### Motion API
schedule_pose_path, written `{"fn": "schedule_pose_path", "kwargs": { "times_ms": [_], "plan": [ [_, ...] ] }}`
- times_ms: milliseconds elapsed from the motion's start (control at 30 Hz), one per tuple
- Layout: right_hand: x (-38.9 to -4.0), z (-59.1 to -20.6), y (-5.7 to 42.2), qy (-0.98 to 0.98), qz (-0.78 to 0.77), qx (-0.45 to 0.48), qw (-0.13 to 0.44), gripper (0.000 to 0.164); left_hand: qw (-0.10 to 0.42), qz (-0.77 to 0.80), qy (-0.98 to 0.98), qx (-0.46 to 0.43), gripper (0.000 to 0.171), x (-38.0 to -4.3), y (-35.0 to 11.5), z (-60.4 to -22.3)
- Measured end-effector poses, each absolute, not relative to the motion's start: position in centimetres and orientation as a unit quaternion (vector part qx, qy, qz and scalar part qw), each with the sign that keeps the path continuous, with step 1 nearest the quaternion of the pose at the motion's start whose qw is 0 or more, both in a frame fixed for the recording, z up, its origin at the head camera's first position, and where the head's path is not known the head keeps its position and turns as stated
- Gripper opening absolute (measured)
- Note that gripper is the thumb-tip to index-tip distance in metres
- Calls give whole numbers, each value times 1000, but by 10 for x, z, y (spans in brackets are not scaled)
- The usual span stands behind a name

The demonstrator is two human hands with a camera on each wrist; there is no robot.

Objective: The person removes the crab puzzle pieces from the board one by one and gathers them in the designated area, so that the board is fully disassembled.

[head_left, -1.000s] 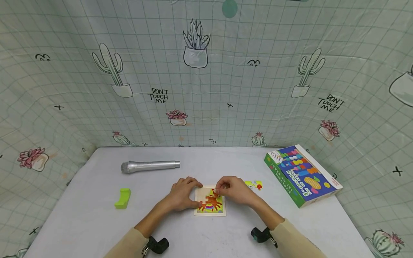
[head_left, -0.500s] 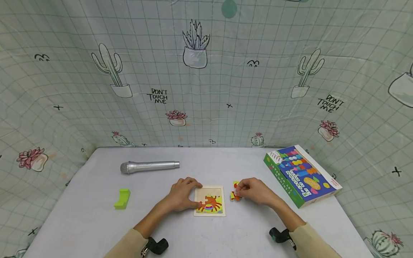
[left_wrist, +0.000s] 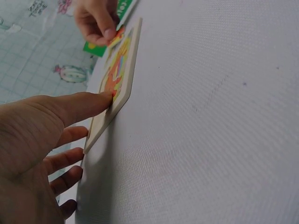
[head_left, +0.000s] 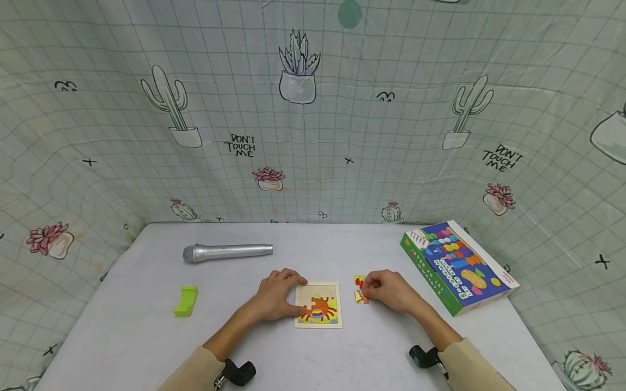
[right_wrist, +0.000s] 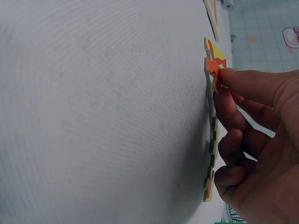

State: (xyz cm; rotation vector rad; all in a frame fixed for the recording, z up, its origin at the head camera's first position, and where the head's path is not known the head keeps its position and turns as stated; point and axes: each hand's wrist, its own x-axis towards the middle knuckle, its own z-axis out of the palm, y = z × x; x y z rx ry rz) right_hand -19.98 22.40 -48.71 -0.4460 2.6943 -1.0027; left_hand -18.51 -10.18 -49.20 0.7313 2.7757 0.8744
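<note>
My left hand point(head_left: 280, 296) lies at the left side of a small wooden puzzle board point(head_left: 299, 326). Its straight thumb presses on the board's corner in the left wrist view, and the index fingertip touches the edge. An orange crab with rainbow stripes fills the board's lower part; bare wood shows above it. Just right of the board, my right hand point(head_left: 391, 290) pinches a yellow, orange and red puzzle piece point(right_wrist: 215, 65) between thumb and index finger. More puzzle pieces point(right_wrist: 209, 182) lie on the table under that hand, hidden from the head view.
A silver microphone point(head_left: 227, 252) lies at the back left of the white table point(head_left: 244, 347), with a light green block point(head_left: 186, 301) in front of it. A blue and green toy box point(head_left: 457, 266) lies at the right. A patterned cloth point(head_left: 313, 136) hangs behind.
My right hand has moved right with the puzzle piece, from over the board's upper right to beside it. The piece has turned slightly since half a second ago. My left hand stays put.
</note>
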Motion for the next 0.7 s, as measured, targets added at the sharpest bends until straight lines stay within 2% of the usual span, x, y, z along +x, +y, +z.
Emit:
{"fn": "schedule_pose_path", "kwargs": {
  "times_ms": [400,700],
  "plan": [
    [-200,-486,219,927,-335,-129,113,7,71,292,922,243,57,-185,-102,-492],
    [-202,-489,218,927,-328,-145,111,5,73,288,923,243,57,-186,-102,-493]
  ]
}}
